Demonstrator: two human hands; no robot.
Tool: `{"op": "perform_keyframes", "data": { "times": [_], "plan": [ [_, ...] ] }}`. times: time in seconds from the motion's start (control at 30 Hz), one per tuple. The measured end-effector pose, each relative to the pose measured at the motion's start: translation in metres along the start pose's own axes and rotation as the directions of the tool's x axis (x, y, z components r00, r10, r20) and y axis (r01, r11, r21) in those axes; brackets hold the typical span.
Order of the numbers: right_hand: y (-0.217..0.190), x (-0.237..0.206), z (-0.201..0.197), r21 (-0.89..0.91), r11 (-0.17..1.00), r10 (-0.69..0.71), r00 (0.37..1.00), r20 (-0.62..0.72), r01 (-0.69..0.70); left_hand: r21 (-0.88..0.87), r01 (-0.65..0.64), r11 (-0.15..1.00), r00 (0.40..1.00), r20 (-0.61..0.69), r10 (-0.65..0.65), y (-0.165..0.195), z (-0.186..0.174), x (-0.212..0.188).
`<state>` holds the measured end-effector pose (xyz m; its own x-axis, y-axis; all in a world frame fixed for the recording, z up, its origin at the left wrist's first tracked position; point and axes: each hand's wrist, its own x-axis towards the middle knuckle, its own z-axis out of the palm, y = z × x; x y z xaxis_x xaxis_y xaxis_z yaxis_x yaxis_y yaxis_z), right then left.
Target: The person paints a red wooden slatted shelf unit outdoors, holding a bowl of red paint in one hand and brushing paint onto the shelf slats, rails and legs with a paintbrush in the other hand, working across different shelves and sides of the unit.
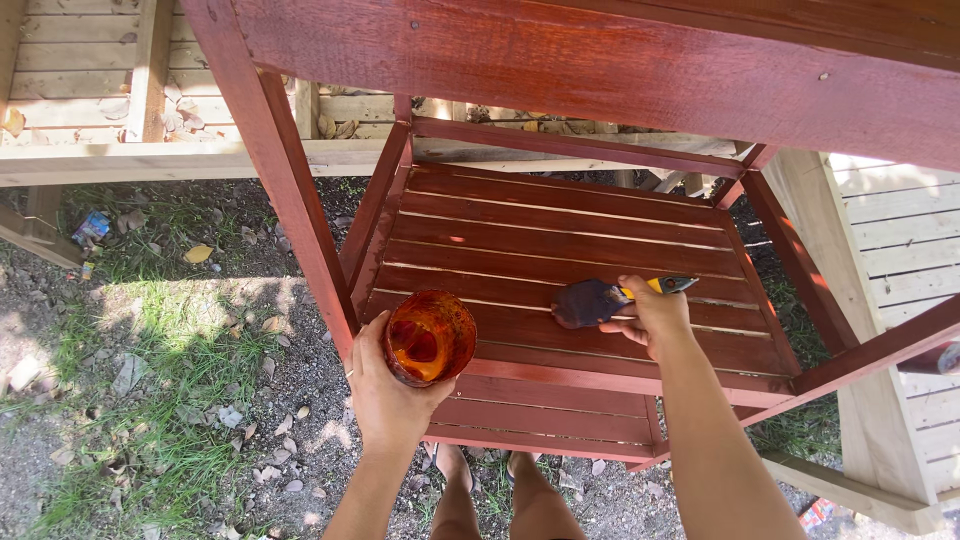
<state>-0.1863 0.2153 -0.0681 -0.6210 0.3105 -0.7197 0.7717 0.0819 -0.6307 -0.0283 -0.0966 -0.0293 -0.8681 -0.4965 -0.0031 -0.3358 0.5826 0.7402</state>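
My left hand (385, 395) holds a round cup of reddish-brown stain (429, 336) from below, at the front left corner of a slatted wooden shelf (560, 225). My right hand (655, 317) grips a paintbrush (600, 298) with a yellow and dark handle. Its stain-soaked bristles lie flat on a slat near the front of the shelf, pointing left. The shelf and the frame around it are coated red-brown and look wet.
A wide red-stained board (620, 60) crosses the top of the view above the shelf. A red leg (290, 190) stands left of the cup. Bare wooden decking (900, 230) lies right and behind. Grass, gravel and dry leaves (150, 370) cover the ground at left. My legs show below.
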Motion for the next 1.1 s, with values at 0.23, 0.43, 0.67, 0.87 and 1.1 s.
{"op": "perform_keyframes", "data": {
  "times": [0.23, 0.43, 0.67, 0.87, 1.1],
  "plan": [
    [-0.006, -0.006, 0.074, 0.032, 0.999, -0.024, 0.987, 0.157, 0.019, 0.014, -0.047, 0.999, 0.997, -0.053, 0.048, -0.006, -0.002, -0.003],
    [0.002, -0.048, 0.167, 0.076, 0.993, -0.111, 0.934, 0.34, 0.09, 0.037, -0.012, 0.999, 0.996, -0.088, 0.015, -0.014, -0.006, -0.009],
    [0.016, -0.014, 0.046, 0.01, 0.989, -0.149, 0.985, 0.083, 0.148, 0.035, 0.012, 0.999, 0.995, -0.096, -0.008, -0.006, -0.006, -0.016],
    [0.035, 0.023, -0.134, -0.061, 0.989, -0.144, 0.983, -0.117, 0.137, 0.024, 0.037, 0.999, 0.997, -0.07, -0.035, 0.004, -0.001, -0.018],
    [0.034, 0.009, -0.064, -0.04, 0.987, -0.158, 0.987, 0.024, 0.159, 0.016, 0.062, 0.998, 0.993, -0.103, -0.06, -0.002, -0.012, -0.018]
  ]
}}
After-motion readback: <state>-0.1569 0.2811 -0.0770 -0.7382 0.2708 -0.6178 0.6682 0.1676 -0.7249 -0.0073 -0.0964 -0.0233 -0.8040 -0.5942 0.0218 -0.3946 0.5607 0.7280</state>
